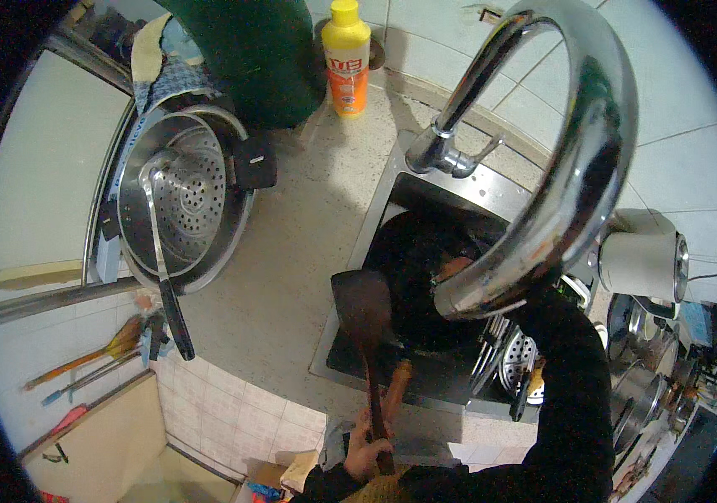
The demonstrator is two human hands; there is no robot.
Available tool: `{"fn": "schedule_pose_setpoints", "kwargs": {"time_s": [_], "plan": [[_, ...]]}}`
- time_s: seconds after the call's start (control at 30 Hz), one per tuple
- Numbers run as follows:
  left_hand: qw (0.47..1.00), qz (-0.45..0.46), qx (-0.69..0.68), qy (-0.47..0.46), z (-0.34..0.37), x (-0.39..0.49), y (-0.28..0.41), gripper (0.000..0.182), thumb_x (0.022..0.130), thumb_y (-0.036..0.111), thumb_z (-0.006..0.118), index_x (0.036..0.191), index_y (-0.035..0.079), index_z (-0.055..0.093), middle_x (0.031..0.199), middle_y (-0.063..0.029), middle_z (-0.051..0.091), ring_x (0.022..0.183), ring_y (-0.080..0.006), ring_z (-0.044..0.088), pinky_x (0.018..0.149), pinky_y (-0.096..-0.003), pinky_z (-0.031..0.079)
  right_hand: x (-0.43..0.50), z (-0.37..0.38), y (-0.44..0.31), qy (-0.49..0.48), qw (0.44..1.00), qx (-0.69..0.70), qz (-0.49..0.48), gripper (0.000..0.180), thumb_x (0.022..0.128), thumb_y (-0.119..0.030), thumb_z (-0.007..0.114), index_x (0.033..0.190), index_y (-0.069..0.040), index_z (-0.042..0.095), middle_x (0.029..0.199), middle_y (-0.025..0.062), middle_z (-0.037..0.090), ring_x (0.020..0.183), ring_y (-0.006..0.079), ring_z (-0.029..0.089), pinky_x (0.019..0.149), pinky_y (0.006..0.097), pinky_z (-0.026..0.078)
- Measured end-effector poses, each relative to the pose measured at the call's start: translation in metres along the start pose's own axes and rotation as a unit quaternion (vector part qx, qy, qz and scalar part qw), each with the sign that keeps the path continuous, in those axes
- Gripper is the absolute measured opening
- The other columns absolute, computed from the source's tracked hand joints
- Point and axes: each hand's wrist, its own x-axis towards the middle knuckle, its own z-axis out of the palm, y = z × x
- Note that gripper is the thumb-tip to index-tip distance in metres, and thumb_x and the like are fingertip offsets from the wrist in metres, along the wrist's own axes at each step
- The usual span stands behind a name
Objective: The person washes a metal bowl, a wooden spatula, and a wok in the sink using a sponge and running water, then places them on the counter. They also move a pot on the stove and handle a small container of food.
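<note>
My left hand (365, 449), near the bottom middle, is closed around the dark handle of a wooden spatula (365, 308) whose broad blade points up. Beside it, a brown wooden handle (400, 380) also lies at my fingers; whether I grip it too is unclear. A black wok (409, 283) sits in the sink (468, 182). My right arm, in a black sleeve, reaches over the sink from the lower right. Only part of my right hand (455, 267) shows inside the wok, behind the faucet spout (490, 289); what its fingers do is hidden.
Left on the counter stands a steel pot with a steamer insert (173, 195) and a black-handled ladle (173, 314). A yellow-capped detergent bottle (347, 69) and a green bucket (258, 63) are at the back. Cutlery and a perforated utensil (516, 361) lie right of the wok.
</note>
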Motion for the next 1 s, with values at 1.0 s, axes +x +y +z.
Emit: {"fn": "schedule_pose_setpoints", "kwargs": {"time_s": [1.0], "plan": [[0.995, -0.093, 0.019, -0.002, 0.002, 0.003, 0.005, 0.016, 0.066, -0.004, 0.061, 0.079, 0.003, 0.054, 0.082, -0.0065, 0.054, 0.07, -0.0159, 0.054, 0.061, -0.0287, 0.044, 0.05, -0.037, -0.022, 0.213, 0.91, 0.212, 0.285, 0.025, 0.079, -0.022, 0.06, 0.099, -0.008, 0.063, 0.09, 0.0102, 0.064, 0.08, 0.0283, 0.061, 0.073, 0.0356, 0.05]]}}
